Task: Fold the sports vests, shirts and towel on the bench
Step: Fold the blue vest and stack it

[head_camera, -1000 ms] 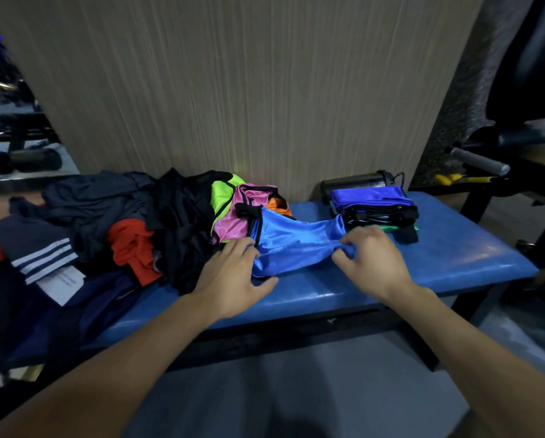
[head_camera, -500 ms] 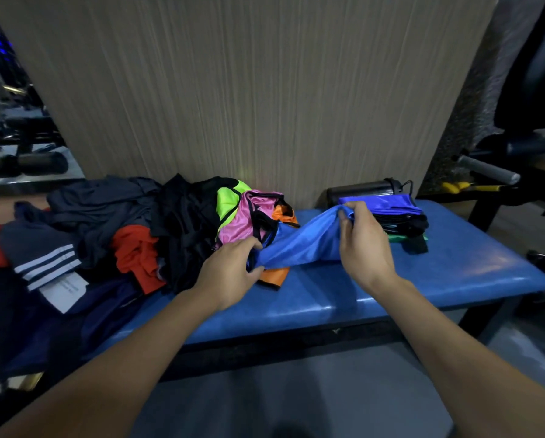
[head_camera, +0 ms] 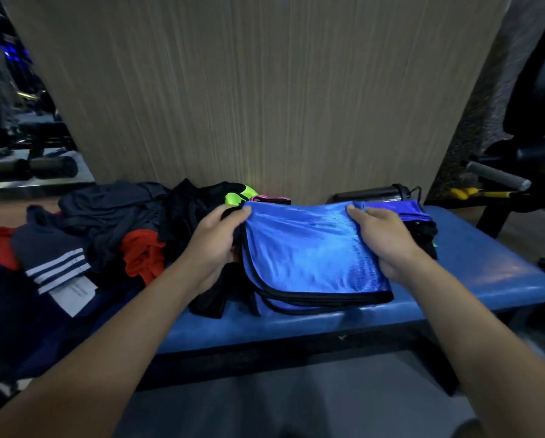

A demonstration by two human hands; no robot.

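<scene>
The blue vest (head_camera: 312, 257), folded with black-trimmed edges stacked, is held over the bench (head_camera: 486, 273). Its upper corners are pinched by the left hand (head_camera: 216, 245) and right hand (head_camera: 385, 238), thumbs clamped on top. Unfolded clothes (head_camera: 107, 222) are heaped leftward; a folded stack (head_camera: 419, 222) sits behind the right hand. Bare padding is seen rightward.

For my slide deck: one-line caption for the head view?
Both hands, left and right, hold a folded blue vest above the bench.
</scene>
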